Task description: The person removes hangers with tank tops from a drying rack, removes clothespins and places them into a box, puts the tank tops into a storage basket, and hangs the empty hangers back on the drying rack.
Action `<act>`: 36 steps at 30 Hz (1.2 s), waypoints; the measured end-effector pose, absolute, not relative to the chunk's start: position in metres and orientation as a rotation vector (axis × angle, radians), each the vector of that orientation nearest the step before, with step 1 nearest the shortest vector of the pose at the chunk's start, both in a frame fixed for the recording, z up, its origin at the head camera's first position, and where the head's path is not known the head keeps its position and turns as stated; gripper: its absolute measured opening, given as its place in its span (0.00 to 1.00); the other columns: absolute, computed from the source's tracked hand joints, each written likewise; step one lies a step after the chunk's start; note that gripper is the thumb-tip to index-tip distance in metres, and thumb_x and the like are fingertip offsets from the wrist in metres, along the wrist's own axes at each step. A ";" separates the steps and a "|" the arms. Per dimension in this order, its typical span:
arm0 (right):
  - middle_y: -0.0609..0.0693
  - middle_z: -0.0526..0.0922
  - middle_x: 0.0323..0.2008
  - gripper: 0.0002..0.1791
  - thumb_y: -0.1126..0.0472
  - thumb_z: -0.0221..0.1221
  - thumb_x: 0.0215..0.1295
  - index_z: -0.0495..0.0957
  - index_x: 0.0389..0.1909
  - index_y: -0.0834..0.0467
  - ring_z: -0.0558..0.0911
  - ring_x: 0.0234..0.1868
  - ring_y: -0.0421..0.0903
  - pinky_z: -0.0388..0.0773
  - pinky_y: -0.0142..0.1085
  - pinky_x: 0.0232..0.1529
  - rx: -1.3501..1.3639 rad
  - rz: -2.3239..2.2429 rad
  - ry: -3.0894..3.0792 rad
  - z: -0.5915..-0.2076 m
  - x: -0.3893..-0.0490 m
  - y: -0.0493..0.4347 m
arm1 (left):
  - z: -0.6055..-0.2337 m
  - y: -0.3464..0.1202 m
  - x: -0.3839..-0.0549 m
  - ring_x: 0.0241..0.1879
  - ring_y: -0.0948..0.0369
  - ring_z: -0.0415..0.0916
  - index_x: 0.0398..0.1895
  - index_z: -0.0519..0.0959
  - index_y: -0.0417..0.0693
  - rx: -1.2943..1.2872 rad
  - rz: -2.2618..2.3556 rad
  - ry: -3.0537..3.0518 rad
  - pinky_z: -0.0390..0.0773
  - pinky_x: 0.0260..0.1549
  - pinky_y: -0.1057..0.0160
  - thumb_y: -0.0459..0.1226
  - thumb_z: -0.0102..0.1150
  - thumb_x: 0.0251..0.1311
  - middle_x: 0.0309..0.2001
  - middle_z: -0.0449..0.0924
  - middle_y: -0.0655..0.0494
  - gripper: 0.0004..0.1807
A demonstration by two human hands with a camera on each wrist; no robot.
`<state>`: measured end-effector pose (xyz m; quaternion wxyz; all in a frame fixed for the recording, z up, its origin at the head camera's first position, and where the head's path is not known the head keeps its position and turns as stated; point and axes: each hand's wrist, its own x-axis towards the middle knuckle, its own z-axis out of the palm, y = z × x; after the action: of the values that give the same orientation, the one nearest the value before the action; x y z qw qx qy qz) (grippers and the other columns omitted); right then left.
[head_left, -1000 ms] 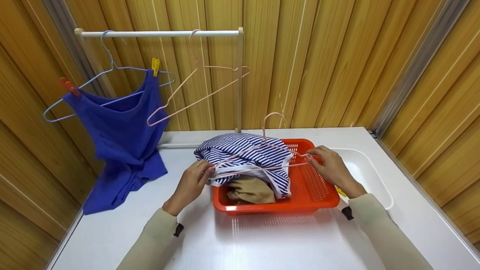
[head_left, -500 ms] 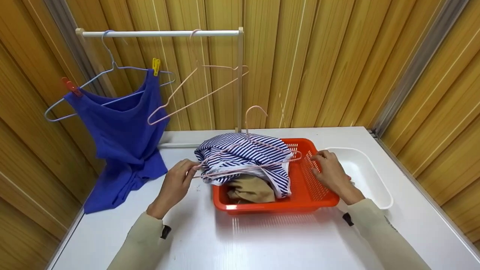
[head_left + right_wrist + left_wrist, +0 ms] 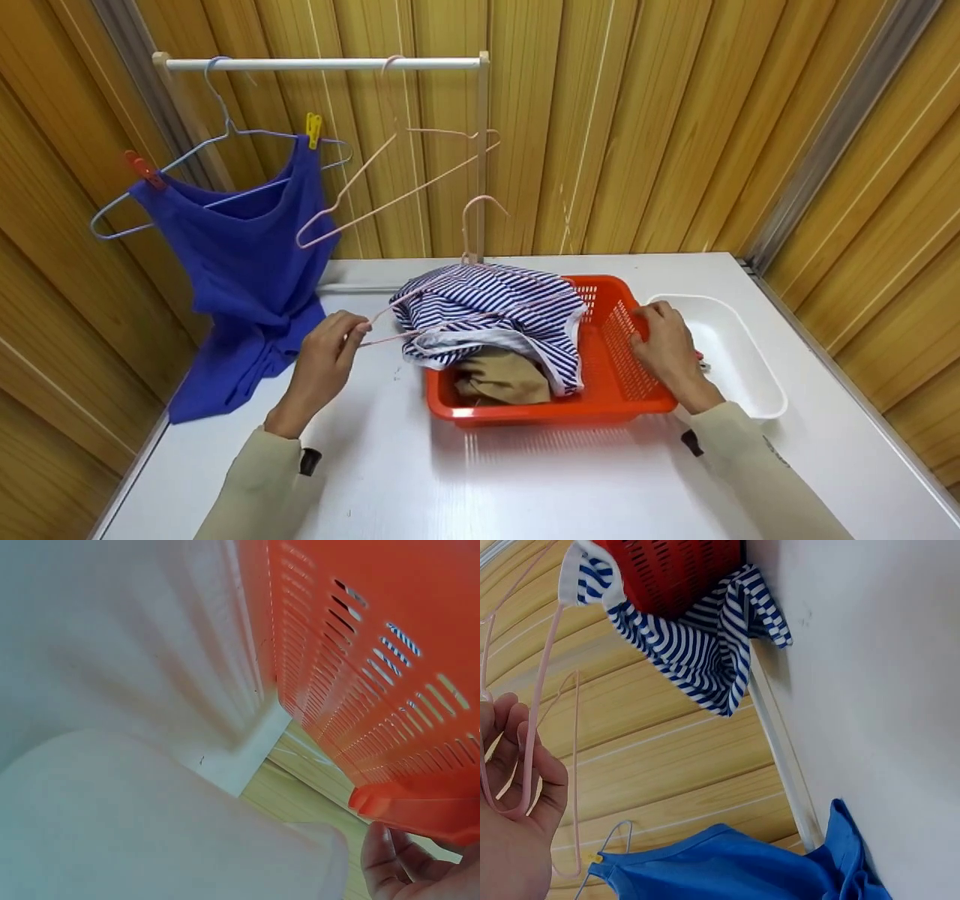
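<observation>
My left hand (image 3: 326, 356) pinches one end of a pink wire hanger (image 3: 390, 339), thumb against fingers. In the left wrist view the hanger's bent end (image 3: 532, 742) lies in that hand. The hanger stretches across a navy-and-white striped garment (image 3: 480, 300), and its hook stands up behind. This garment hangs over the left and back sides of a red plastic basket (image 3: 551, 411). Beneath it lies a tan cloth (image 3: 506, 377). At the basket's right rim rests my right hand (image 3: 667, 349), its fingers loosely bent; part of the rim is hidden under it.
On a white rack (image 3: 322, 64) at the back left hang a blue sleeveless garment (image 3: 247, 247), clipped to a blue hanger by red and yellow clothespins, and a bare pink hanger (image 3: 405, 196). A white tray (image 3: 739, 360) with small clips stands right of the basket.
My left hand has drawn the pink hanger leftward across the striped garment. My right hand has let go of the hanger's other end and moved onto the basket's right rim.
</observation>
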<state>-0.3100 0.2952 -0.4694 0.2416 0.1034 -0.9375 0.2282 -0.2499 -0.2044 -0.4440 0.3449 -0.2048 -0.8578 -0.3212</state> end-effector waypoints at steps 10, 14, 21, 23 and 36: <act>0.67 0.76 0.46 0.18 0.71 0.59 0.54 0.79 0.47 0.71 0.75 0.48 0.65 0.74 0.56 0.50 0.254 0.649 -2.577 -0.466 -0.307 0.294 | -0.424 -0.228 -0.246 0.29 0.65 0.69 0.37 0.81 0.40 -0.513 -0.826 -2.120 0.67 0.32 0.71 0.30 0.57 0.66 0.28 0.77 0.53 0.04; 0.66 0.77 0.46 0.18 0.72 0.59 0.55 0.79 0.48 0.71 0.75 0.48 0.64 0.74 0.56 0.50 0.247 0.652 -2.581 -0.466 -0.305 0.293 | -0.416 -0.238 -0.243 0.30 0.66 0.69 0.37 0.81 0.40 -0.476 -0.829 -2.110 0.67 0.32 0.72 0.30 0.55 0.67 0.30 0.79 0.51 0.05; 0.65 0.77 0.46 0.18 0.71 0.61 0.55 0.80 0.48 0.71 0.75 0.48 0.64 0.73 0.56 0.50 0.249 0.649 -2.579 -0.466 -0.305 0.293 | -0.403 -0.250 -0.237 0.28 0.67 0.69 0.37 0.82 0.39 -0.388 -0.821 -2.084 0.65 0.31 0.75 0.30 0.55 0.67 0.29 0.80 0.50 0.06; 0.65 0.77 0.46 0.17 0.71 0.61 0.55 0.80 0.48 0.71 0.75 0.48 0.64 0.73 0.56 0.50 0.250 0.647 -2.582 -0.466 -0.305 0.293 | -0.399 -0.253 -0.236 0.29 0.68 0.70 0.38 0.82 0.38 -0.366 -0.824 -2.080 0.65 0.31 0.76 0.30 0.55 0.68 0.29 0.81 0.50 0.06; 0.66 0.77 0.45 0.17 0.72 0.61 0.54 0.80 0.46 0.71 0.76 0.47 0.64 0.74 0.56 0.49 0.260 0.628 -2.566 -0.468 -0.307 0.293 | -0.381 -0.281 -0.233 0.33 0.86 0.66 0.35 0.82 0.35 -0.305 -0.807 -2.008 0.65 0.34 0.83 0.31 0.57 0.67 0.29 0.82 0.43 0.08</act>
<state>-0.3066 0.2932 -0.4679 0.2413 0.0950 -0.9381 0.2295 -0.2329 -0.2814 -0.3807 0.4603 -0.1241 -0.8157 -0.3277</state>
